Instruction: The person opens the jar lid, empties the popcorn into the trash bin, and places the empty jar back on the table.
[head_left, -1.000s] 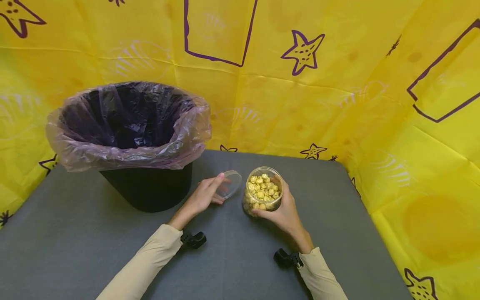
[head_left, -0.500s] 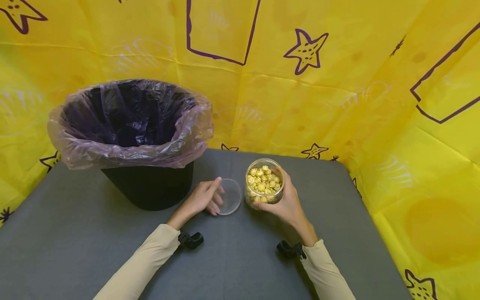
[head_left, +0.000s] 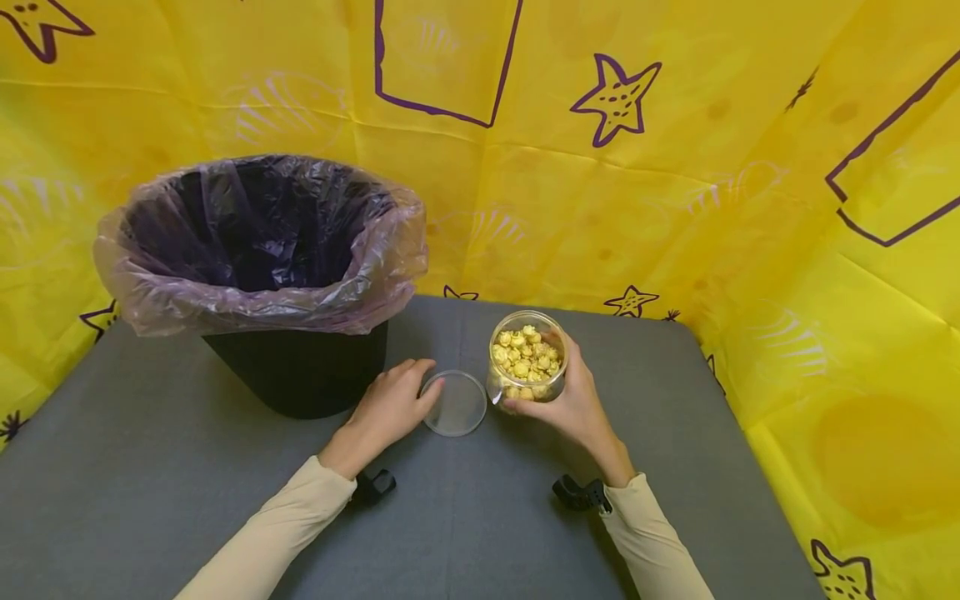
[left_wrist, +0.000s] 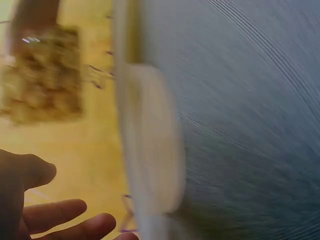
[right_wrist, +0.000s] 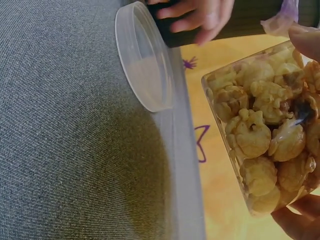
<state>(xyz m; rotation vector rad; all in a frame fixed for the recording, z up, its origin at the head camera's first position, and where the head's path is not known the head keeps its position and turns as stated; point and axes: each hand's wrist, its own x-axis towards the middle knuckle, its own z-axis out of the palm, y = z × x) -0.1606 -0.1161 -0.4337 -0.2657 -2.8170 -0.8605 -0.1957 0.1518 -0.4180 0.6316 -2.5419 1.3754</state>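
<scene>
Yellow creased fabric backdrop point(head_left: 540, 183) with purple starfish outlines point(head_left: 617, 102) is filling the upper frame, above a grey, fine-woven tabletop point(head_left: 465, 525). Tapered black bin point(head_left: 303, 375) is standing left of centre, crinkly translucent pinkish bag point(head_left: 390, 279) folding over its rim. Thin round clear-plastic lid point(head_left: 455, 406) is lying flat mid-frame. Left hand point(head_left: 386, 410) is hovering just beside it, fingers loosely parted, holding nothing. Right hand point(head_left: 573, 407) is gripping a clear cylindrical jar point(head_left: 527, 386) right of centre, thumb and fingers curling round its wall, base lifting clear of the tabletop; knobbly yellow popcorn point(head_left: 522, 354) is filling it. Versus one second earlier, lid is lying flat instead of tilting in the left hand's pinch, and jar is showing higher
</scene>
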